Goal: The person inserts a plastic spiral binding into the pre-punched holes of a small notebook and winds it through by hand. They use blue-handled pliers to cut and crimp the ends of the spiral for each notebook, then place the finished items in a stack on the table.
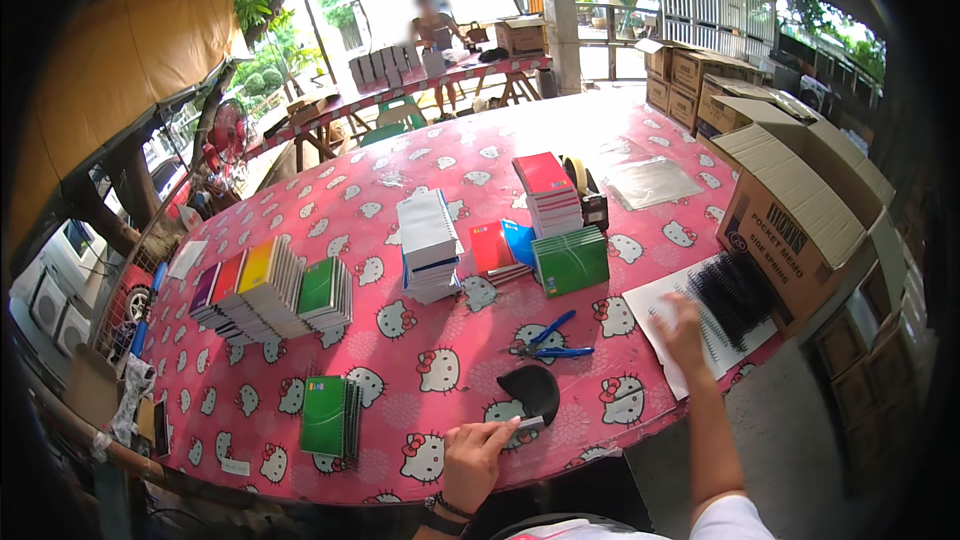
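My left hand (475,460) is at the table's near edge, thumb and fingers closed on a small pale grey piece (530,423) whose kind I cannot make out. The piece overlaps a black, rounded, curved object (535,390) lying on the table. My right hand (683,335), slightly blurred, has its fingers apart and holds nothing visible. It is above a white sheet (655,312), just left of a heap of black spiral binding coils (735,300). Blue-handled pliers (553,340) lie with their jaws to the left, between my hands and the notebook stacks.
Stacked green notebooks (325,415) stand at near left; mixed-colour stacks (265,285) are behind them. White-topped notebooks (428,235), red notebooks (545,185) and green notebooks (572,262) stand mid-table by a tape dispenser (590,202). An open carton (775,240) is at right. A person (432,30) works far back.
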